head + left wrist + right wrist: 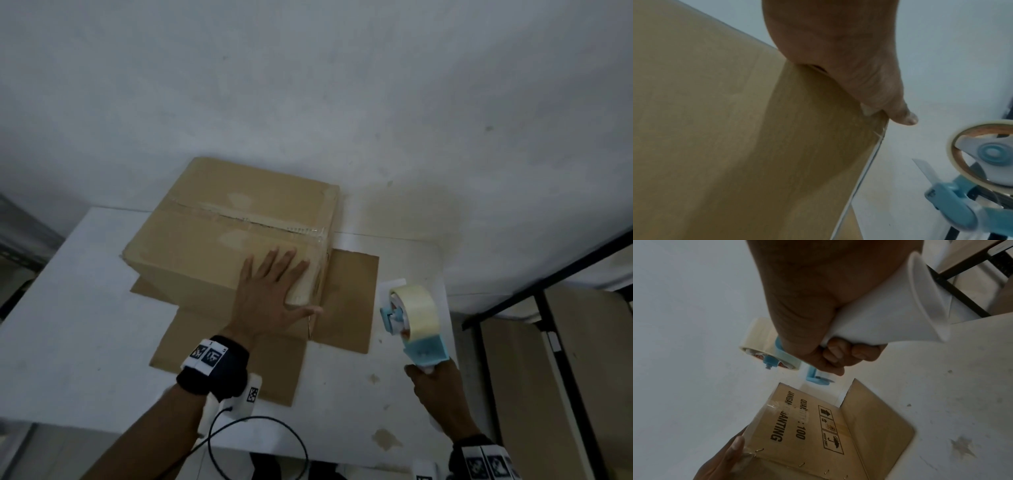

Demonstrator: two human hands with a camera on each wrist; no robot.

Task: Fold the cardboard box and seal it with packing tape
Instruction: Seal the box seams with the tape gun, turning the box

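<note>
While your left hand lies flat with its fingers straight and spread wide on the top of the cardboard box, pressing down near the box's 5 o'clock corner, your thumb reaches out past the edge toward 3 o'clock. The box stands on the white table, toward the table's 12 o'clock side, close to the wall. A strip of clear packing tape runs along the seam of its closed top, from about 10 o'clock to 3 o'clock. Flaps lie spread flat on the table around the base, at 3 o'clock and 6 o'clock of the box. In the right wrist view, the side panel carries black print, handling symbols and a row of staples.

Your right hand is at 4 o'clock of the box, apart from it, with the fingers curled tight round the white handle of the blue tape dispenser. The dispenser points toward 12 o'clock, above the table, and its roll of pale tape sits at the far end, just beside the right-hand flap without touching the box. A black metal frame stands at 3 o'clock, past the table edge.
</note>
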